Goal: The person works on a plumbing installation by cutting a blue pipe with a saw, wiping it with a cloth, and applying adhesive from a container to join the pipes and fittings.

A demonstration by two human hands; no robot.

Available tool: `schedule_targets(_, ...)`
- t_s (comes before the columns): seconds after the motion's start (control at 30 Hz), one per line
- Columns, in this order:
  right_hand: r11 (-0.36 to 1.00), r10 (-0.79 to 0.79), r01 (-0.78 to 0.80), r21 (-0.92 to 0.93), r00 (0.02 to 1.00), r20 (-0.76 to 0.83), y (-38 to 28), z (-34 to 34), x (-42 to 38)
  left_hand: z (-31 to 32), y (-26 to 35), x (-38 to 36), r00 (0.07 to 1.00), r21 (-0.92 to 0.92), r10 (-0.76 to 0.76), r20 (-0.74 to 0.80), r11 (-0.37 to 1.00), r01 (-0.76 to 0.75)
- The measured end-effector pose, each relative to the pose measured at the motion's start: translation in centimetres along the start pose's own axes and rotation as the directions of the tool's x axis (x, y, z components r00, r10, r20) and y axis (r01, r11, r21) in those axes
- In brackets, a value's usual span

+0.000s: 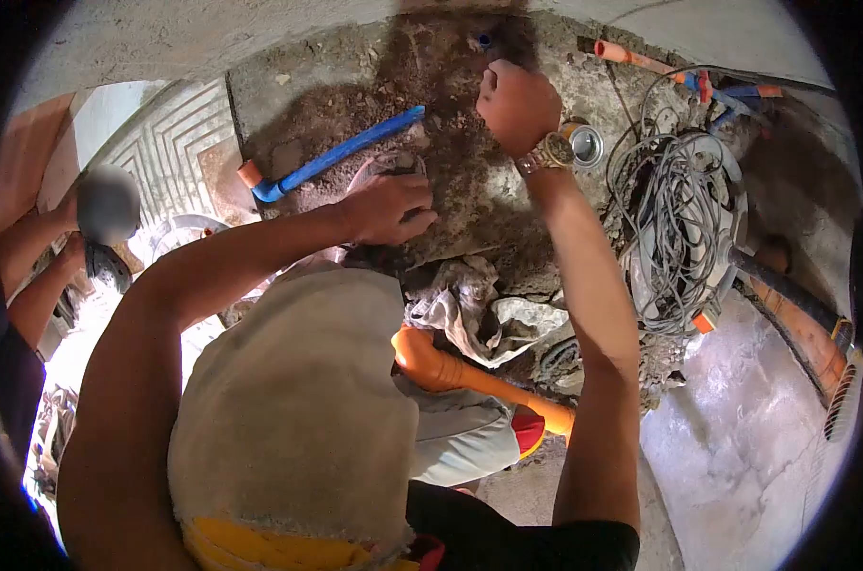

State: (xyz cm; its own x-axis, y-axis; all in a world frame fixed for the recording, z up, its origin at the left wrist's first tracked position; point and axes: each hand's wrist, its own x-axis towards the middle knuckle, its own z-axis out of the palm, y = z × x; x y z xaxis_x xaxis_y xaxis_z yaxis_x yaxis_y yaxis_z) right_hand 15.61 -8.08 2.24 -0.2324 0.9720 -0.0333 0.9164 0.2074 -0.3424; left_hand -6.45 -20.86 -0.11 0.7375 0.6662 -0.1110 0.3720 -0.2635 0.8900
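My right hand is closed in a fist over the damp soil, with a wristwatch on its wrist. Just beyond it a small blue pipe end shows in the ground. Whatever the fist holds is hidden. My left hand is lower and to the left, its fingers bent around or over a pinkish-grey lump that I cannot identify. Near that hand lies a blue pipe with an elbow and an orange-brown end. An open tin can stands beside my right wrist.
On the right lies a tangled grey cable; above it are orange and blue pipe pieces. A large orange pipe and a crumpled pale sack lie below my hands. Another person's arms are at the left edge.
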Motion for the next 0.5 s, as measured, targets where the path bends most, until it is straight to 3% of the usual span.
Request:
schedule_targets(0.13, 0.998, 0.029, -0.029, -0.061, 1.000, -0.001, 0.2, -0.6, -0.4, 0.2, -0.1, 0.0, 1.000, -0.018, 0.004, -0.006, 1.000, -0.004)
schedule_targets(0.2, 0.997, 0.051, -0.050, 0.051, 0.999, -0.010, 0.5, -1.2, -0.5, 0.1, 0.0, 0.0, 1.000, -0.010, -0.004, 0.000, 1.000, 0.004)
schedule_targets(0.33, 1.000, 0.015, -0.014, 0.018, 0.998, -0.063, 1.1, -1.5, -0.2, 0.1, -0.2, 0.0, 1.000, 0.013, -0.018, 0.018, 1.000, 0.017)
schedule_targets(0.4, 0.999, 0.016, -0.017, 0.041, 1.000, 0.026, 1.3, -2.0, -0.1, 0.2, -0.3, -0.2, 1.000, 0.008, -0.013, 0.009, 1.000, 0.013)
schedule_targets(0.5, 0.995, 0.082, -0.084, 0.059, 0.996, 0.040, 1.3, -2.7, 0.1, 0.2, -0.3, -0.1, 1.000, 0.000, -0.002, 0.008, 1.000, 0.002)
